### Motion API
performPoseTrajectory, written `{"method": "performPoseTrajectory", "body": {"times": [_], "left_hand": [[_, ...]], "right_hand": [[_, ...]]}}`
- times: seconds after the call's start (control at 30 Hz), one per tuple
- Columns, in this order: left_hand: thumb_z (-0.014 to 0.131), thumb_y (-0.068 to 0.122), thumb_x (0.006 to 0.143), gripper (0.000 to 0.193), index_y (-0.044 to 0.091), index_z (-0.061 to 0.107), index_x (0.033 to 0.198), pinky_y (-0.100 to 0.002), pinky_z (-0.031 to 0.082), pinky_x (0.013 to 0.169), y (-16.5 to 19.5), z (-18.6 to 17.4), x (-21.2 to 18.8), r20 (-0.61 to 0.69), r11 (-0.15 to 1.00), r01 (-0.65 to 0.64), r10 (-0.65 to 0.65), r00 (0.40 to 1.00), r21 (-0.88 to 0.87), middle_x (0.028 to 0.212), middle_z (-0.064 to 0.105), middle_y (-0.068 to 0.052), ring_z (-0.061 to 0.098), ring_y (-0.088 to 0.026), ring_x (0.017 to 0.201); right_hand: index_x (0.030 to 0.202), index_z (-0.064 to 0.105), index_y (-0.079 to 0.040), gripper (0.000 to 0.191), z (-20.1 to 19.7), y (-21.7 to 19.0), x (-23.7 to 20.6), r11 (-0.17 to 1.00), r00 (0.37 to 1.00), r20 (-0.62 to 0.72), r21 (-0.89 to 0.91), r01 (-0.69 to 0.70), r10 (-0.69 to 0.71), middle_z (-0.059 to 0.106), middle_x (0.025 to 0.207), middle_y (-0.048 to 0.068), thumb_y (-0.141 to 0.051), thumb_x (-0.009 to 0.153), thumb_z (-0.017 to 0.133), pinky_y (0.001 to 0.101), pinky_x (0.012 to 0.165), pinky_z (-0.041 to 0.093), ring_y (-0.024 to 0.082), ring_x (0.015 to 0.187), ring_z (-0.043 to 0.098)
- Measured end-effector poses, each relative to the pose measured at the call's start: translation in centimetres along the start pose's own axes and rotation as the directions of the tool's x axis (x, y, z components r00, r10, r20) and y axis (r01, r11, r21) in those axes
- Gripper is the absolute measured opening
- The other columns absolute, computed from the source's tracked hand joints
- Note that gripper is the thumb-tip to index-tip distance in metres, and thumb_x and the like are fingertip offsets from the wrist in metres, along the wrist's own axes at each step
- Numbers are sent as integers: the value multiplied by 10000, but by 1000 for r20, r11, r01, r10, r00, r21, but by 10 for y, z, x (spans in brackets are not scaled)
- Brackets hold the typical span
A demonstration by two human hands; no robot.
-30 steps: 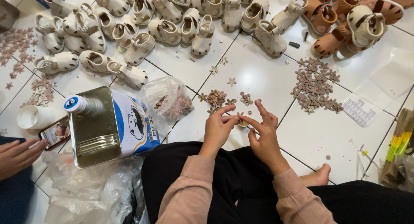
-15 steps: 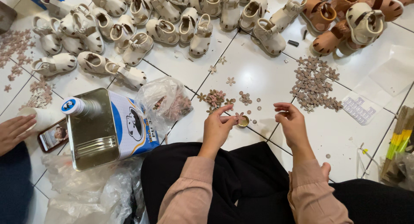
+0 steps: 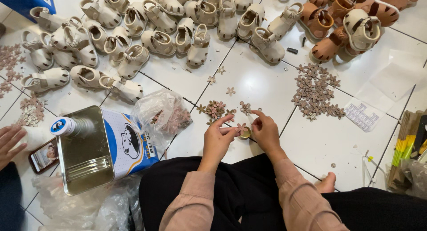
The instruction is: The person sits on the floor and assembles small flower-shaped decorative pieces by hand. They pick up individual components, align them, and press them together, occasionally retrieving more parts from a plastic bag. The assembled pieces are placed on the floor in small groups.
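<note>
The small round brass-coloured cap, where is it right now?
In the head view, the small round brass-coloured cap sits on the white tiled floor at centre, between the left hand and right hand.

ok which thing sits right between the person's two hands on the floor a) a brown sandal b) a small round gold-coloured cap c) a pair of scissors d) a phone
b: a small round gold-coloured cap lies on the white tile between the left hand and the right hand, with a small brown flower piece held just above it; the brown sandals lie far off at the top right, and the phone is at the left edge.
</note>
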State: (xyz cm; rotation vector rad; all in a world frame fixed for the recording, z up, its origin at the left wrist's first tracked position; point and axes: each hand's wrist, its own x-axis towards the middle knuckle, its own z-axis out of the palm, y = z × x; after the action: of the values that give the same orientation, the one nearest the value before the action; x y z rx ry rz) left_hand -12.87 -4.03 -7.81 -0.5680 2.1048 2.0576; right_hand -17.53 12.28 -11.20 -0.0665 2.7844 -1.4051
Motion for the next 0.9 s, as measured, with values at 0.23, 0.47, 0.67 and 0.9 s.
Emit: {"method": "performPoseTrajectory", "body": {"times": [0.23,0.47,0.67,0.9], "left_hand": [[739,123,859,515,45,640,1359,-240,562,701,-1,2,3,-2,1000,-10,10,1000,28,903,823,-134,755,-103,799],[729,142,863,552,46,608,1392,-230,581,755,0,1,1,10,1000,-14,14,1000,5,946,818,-122,765,-99,847],[758,173,853,571,38,604,1387,-237,569,733,3,3,2,18,999,34,-35,999,27,937,819,-111,758,-101,832],[743,138,863,536,19,620,1370,-233,572,749,0,3,2,45,1000,-1,2,999,-14,938,817,-101,741,-104,832]], "right_hand": [[1487,457,-67,710,-30,-9,-17,879,980,-36,437,192,-196,743,927,40,-23,856,780,282,813,481,106,918,640],[1505,436,-87,739,-26,-24,-24,919,960,-18,282,274,-281,780,919,-1,-53,854,784,278,802,500,106,888,663],[1520,421,-93,764,-23,-18,-24,923,959,-49,259,283,-280,775,907,-6,-74,856,798,271,781,507,111,852,640],[1527,410,-48,711,-15,-6,-22,837,981,-64,513,191,-185,710,1144,109,-67,899,744,278,807,519,126,890,570]]}}
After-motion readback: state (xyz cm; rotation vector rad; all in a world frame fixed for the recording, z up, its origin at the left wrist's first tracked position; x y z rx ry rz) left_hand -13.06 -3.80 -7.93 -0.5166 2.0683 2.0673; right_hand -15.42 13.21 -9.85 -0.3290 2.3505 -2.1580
